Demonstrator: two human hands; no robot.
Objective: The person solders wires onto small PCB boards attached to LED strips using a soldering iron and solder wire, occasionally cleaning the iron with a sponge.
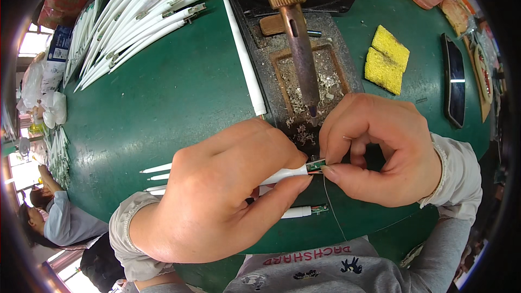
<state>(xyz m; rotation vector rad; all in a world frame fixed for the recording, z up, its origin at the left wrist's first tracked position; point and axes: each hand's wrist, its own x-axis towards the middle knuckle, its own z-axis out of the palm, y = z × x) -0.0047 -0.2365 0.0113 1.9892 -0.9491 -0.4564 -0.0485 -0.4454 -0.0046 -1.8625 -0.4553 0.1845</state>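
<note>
1. While a white stick [285, 175] is held in a pinch by the left hand [228, 184], a small green board [315, 166] is seen poking out of its end, between the two hands and over the table [190, 87].
2. The finger and thumb of the right hand [385, 146] are brought close together at the board. Whether the board or the little coloured wires [315, 172] are pinched cannot be told.
3. The little wires could be snapped or bent if they were pulled too hard, because they look very thin.
4. The board could be cracked if it were twisted while the stick was held tight.
5. A finger could be burned if the right hand were lifted, because the soldering iron [298, 43] is pointed down near it. Whether it is hot cannot be seen.
6. The thin grey wire [332, 206] hanging below could be caught and tugged by a sleeve [458, 176].
</note>
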